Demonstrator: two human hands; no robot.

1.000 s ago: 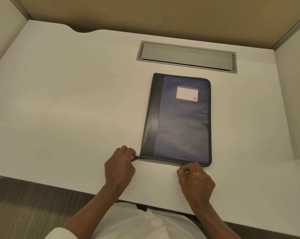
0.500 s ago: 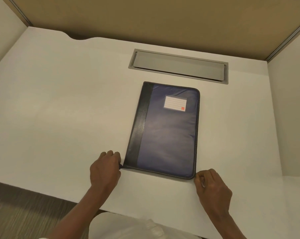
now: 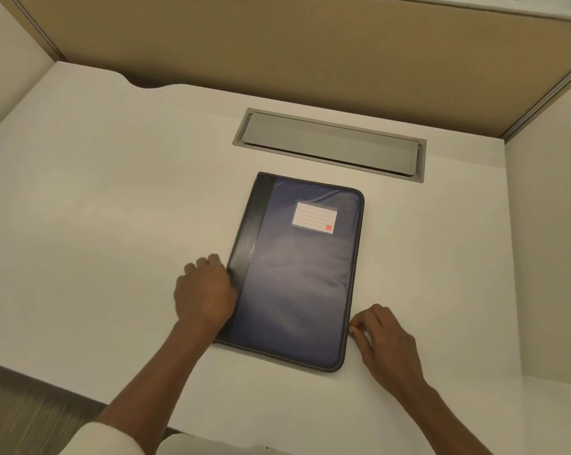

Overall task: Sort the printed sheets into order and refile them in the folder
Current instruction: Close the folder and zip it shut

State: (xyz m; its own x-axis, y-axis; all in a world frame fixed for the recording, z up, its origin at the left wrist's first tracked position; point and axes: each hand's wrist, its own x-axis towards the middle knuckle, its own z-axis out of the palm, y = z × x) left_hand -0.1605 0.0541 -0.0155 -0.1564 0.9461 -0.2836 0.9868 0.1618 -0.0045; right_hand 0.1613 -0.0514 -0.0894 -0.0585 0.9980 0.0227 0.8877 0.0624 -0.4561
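White desk (image 3: 113,224) under everything. The navy folder (image 3: 303,274) lies flat and closed on it, straight ahead of me, its long axis running away from me, black spine to the left. Behind it is the grey cable hatch (image 3: 330,142).

My left hand (image 3: 205,290) curls against the spine edge; I can't tell if it grips anything. My right hand (image 3: 385,339) brings thumb and forefinger together at the right edge near the lower corner, but the hold is unclear. That open edge is nearer my right hand, so I judge the cover opens from there. A small label (image 3: 315,216) is on the cover.
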